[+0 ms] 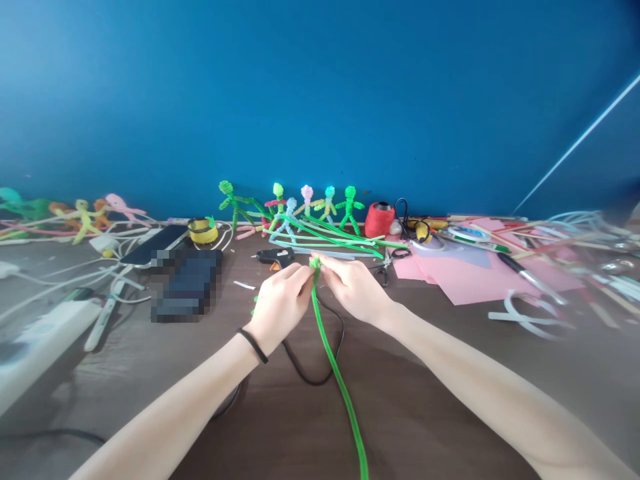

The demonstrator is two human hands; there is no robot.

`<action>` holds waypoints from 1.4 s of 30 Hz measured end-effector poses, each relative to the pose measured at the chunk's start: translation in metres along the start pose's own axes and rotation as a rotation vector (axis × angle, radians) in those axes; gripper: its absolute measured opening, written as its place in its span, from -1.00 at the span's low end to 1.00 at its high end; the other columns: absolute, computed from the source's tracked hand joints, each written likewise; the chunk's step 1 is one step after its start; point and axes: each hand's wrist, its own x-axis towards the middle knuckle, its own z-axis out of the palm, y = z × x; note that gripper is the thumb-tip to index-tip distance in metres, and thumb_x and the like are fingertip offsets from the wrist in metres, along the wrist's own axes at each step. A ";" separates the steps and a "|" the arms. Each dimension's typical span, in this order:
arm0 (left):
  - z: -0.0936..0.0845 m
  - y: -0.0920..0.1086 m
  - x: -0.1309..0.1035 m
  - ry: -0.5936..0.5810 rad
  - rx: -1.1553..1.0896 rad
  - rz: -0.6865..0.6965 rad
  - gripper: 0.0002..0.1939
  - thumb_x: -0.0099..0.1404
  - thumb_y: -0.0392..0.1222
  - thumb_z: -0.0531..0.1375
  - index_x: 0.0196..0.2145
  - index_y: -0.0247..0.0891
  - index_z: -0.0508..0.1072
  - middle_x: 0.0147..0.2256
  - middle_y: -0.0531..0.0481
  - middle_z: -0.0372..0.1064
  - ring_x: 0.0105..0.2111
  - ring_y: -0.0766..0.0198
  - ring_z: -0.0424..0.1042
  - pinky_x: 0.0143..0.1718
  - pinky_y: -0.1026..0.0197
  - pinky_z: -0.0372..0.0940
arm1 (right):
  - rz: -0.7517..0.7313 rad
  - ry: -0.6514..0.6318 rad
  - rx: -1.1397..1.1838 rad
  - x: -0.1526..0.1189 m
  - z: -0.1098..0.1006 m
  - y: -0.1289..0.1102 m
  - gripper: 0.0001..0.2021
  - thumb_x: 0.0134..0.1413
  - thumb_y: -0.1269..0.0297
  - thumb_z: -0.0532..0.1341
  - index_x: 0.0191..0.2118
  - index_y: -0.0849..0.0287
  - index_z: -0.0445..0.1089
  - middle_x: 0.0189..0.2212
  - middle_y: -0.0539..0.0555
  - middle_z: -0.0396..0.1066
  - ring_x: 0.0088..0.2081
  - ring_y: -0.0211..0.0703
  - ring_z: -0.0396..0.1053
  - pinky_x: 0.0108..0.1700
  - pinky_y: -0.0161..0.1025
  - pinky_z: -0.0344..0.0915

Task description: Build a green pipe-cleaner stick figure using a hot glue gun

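Both hands meet at the middle of the table, pinching the top end of a green pipe cleaner (334, 360). My left hand (284, 300) is closed on it from the left, a black band around the wrist. From the other side my right hand (357, 287) grips the same end, where a small green twisted bunch shows between the fingertips. The long tail of the pipe cleaner hangs down toward me. Just beyond the left hand lies a black glue gun (276, 257). Loose green pipe cleaners (335, 237) lie behind the hands.
Several pipe-cleaner figures (351, 207) stand against the blue wall. Left are a dark phone (193, 283), white cables and a power strip (40, 340). Scissors (387, 263), pink paper (465, 277) and a black marker (525, 275) lie right. A black cord (310, 381) loops under the hands.
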 end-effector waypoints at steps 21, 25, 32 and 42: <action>-0.007 0.000 0.010 -0.107 -0.097 -0.293 -0.86 0.18 -0.28 -0.01 -0.37 -0.24 0.34 -0.49 0.04 0.37 -0.51 0.30 0.31 -0.41 0.29 0.16 | 0.300 -0.120 0.697 0.005 0.000 -0.003 -0.95 0.05 0.37 0.09 -0.41 0.20 0.21 -0.60 -0.06 0.31 -0.57 -0.29 0.34 -0.47 -0.32 0.27; -0.009 0.002 0.012 -0.132 -0.132 -0.311 -0.88 0.17 -0.30 -0.03 -0.45 -0.22 0.28 -0.53 0.06 0.32 -0.55 0.31 0.26 -0.44 0.30 0.14 | 0.319 -0.064 0.738 0.006 0.000 -0.001 -0.97 0.04 0.37 0.09 -0.37 0.19 0.20 -0.54 -0.08 0.25 -0.65 -0.35 0.31 -0.58 -0.35 0.24; -0.011 0.002 0.015 -0.189 -0.282 -0.390 -0.83 0.25 -0.15 -0.03 -0.48 -0.21 0.18 -0.56 0.10 0.25 -0.55 0.34 0.23 -0.48 0.34 0.10 | 0.283 0.017 0.703 0.005 0.001 0.001 -0.94 0.02 0.34 0.11 -0.40 0.21 0.24 -0.50 -0.08 0.20 -0.67 -0.50 0.10 -0.67 -0.45 0.04; -0.009 -0.002 0.013 -0.202 -0.110 -0.281 -0.81 0.27 -0.20 -0.05 -0.49 -0.21 0.21 -0.57 0.07 0.23 -0.54 0.30 0.24 -0.45 0.30 0.07 | 0.324 0.009 0.766 0.007 0.001 0.001 -0.88 -0.04 0.29 0.19 -0.40 0.23 0.27 -0.59 -0.11 0.19 -0.70 -0.48 0.10 -0.67 -0.43 0.02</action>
